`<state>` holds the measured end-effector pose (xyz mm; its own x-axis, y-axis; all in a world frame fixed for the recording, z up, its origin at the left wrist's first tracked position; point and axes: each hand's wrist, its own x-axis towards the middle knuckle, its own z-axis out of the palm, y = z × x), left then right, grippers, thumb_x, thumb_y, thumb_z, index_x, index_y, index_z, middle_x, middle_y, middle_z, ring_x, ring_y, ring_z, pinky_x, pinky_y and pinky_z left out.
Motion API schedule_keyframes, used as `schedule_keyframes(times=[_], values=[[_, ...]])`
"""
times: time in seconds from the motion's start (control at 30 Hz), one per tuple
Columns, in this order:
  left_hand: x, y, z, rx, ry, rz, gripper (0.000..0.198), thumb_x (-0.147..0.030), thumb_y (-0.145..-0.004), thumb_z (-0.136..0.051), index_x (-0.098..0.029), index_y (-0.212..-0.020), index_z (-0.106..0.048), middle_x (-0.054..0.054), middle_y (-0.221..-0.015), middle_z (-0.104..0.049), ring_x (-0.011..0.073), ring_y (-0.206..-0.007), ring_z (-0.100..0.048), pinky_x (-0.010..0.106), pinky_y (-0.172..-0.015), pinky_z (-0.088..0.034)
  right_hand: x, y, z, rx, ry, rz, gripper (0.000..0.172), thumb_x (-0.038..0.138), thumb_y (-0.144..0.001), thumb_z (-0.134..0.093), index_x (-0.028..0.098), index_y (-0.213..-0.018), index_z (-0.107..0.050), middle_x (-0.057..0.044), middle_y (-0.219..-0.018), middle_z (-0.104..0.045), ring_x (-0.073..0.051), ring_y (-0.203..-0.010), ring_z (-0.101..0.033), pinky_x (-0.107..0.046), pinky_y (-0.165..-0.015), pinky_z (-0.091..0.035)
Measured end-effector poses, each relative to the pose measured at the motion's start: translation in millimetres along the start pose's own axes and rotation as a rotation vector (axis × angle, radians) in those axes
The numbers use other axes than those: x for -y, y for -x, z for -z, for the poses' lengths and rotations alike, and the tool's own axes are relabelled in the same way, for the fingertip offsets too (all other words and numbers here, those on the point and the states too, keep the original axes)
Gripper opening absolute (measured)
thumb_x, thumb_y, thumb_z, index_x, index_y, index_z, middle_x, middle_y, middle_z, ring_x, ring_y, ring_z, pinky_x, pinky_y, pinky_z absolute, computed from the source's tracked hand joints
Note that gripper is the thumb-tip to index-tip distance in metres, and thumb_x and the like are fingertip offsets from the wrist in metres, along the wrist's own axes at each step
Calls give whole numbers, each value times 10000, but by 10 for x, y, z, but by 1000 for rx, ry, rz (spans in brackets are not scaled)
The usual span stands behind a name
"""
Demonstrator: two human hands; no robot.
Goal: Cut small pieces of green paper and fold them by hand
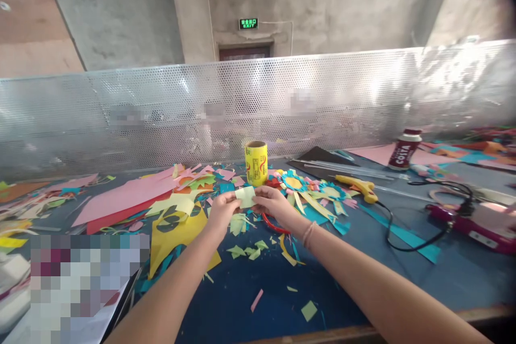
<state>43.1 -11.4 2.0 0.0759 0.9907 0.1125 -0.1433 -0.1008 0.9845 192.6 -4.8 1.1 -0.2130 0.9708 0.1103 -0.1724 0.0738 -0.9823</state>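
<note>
Between my two hands is a small pale green piece of paper (245, 197), raised over the middle of the table. My left hand (224, 209) pinches its left end, and my right hand (276, 206) pinches its right end. Just behind the hands stands a yellow roll of tape (257, 164), upright. Below them lie pale green paper pieces (238, 223) and small cut green shapes (252, 251). A red ring-shaped handle (276, 224) shows partly under my right hand. Blue and yellow paper rosettes (293, 181) rest to the right.
At the right are a yellow glue gun (357, 186) with a black cord, a magenta power strip (471, 228) and a COSTA bottle (405, 149). Pink sheets (124, 198) and cut yellow paper (171, 236) lie left. A perforated metal screen (226, 113) runs behind the table.
</note>
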Motion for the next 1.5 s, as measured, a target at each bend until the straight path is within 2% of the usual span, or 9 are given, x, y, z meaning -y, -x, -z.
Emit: schedule_keyframes(times=[0.17, 0.4, 0.5, 0.63, 0.73, 0.83, 1.0, 1.17, 1.5], values=[[36, -20, 19, 36, -15, -17, 215, -197, -622, -603, -153, -811, -694, 39, -755, -681, 131, -653, -584, 215, -600, -449, 24, 5, -4, -20, 6, 26, 268, 264, -526, -752, 165, -710, -585, 47, -585, -565, -86, -521, -571, -209, -530, -506], [-20, 9, -3, -14, 56, 8, 179, -157, -596, -580, -170, -743, -683, 15, -693, -662, 123, -606, -579, 233, -603, -470, 25, 24, -49, -72, -94, 0, 221, 281, -537, -725, 162, -689, -616, 8, -634, -603, -99, -516, -578, -225, -525, -504], [-56, 19, -13, -47, 67, 81, 172, -145, -591, -567, -167, -722, -675, 13, -649, -649, 123, -570, -584, 242, -592, -476, 42, 46, -64, -63, -123, -25, 188, 269, -558, -701, 155, -690, -629, -4, -628, -605, -100, -503, -578, -237, -539, -503], [-66, 36, -26, -54, 90, 61, 132, -126, -570, -547, -145, -648, -651, 22, -625, -637, 129, -567, -591, 261, -625, -491, 72, 83, -67, -4, -160, -11, 159, 293, -592, -669, 153, -660, -639, -42, -642, -629, -137, -570, -608, -270, -599, -512], [-70, 52, -32, -47, 126, 54, 88, -137, -568, -547, -144, -591, -631, 29, -619, -630, 131, -580, -589, 266, -644, -492, 61, 78, -61, -4, -115, 27, 217, 362, -612, -673, 154, -666, -642, -39, -656, -628, -131, -574, -597, -278, -618, -513], [-75, 57, -35, 1, 126, 12, 88, -221, -603, -598, -146, -625, -637, 34, -666, -638, 148, -635, -604, 287, -682, -496, 16, 34, -43, -25, 17, 81, 278, 382, -576, -727, 146, -687, -633, -1, -621, -592, -105, -569, -573, -262, -633, -507], [-63, 50, -37, -33, -1, -53, 223, -239, -557, -718, -151, -730, -606, -1, -587, -612, 125, -577, -591, 277, -661, -496, -37, -26, 4, -65, 54, 172, 368, 394, -557, -745, 164, -823, -636, 57, -541, -523, -97, -532, -550, -288, -635, -521], [-58, 46, -37, -59, 38, -56, 250, -230, -577, -719, -151, -787, -608, 18, -649, -646, 132, -614, -616, 279, -664, -509, -27, -20, 21, -73, 96, 170, 309, 379, -580, -732, 163, -786, -653, 6, -625, -612, -127, -594, -593, -310, -676, -527], [-119, 83, -52, -67, 69, 3, 199, -184, -614, -695, -141, -784, -602, 30, -670, -660, 148, -604, -640, 292, -649, -524, 18, 8, 4, -85, 112, 196, 295, 354, -550, -739, 172, -752, -624, 21, -631, -617, -117, -593, -588, -294, -669, -520]])
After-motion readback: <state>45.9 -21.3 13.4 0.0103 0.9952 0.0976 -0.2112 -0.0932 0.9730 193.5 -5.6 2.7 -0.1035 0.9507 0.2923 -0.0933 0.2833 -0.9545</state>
